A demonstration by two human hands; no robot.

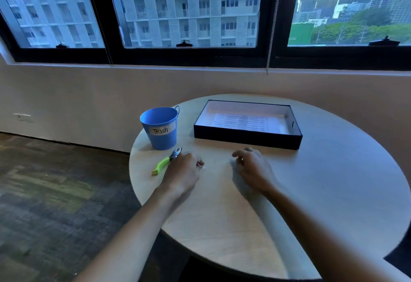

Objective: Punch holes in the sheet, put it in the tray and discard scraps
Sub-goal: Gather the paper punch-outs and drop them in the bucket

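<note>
Sheet (pixel 244 121) already lies in the tray (pixel 246 137); tiny white scraps (pixel 203 167) sit on the desk (pixel 311 192) just right of the left hand (pixel 182 170), fingers curled together, nearer than the right hand (pixel 253 166); trash bucket (pixel 160 128) lies beyond-left.

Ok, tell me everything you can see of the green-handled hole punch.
The green-handled hole punch is a plier-type hand tool: lime-green grips, dark metal jaws at the far end. It lies flat on the round pale wooden table, angled toward the blue bucket labelled Trash. The left hand sits beside it, partly covering one handle; contact is unclear.
</note>
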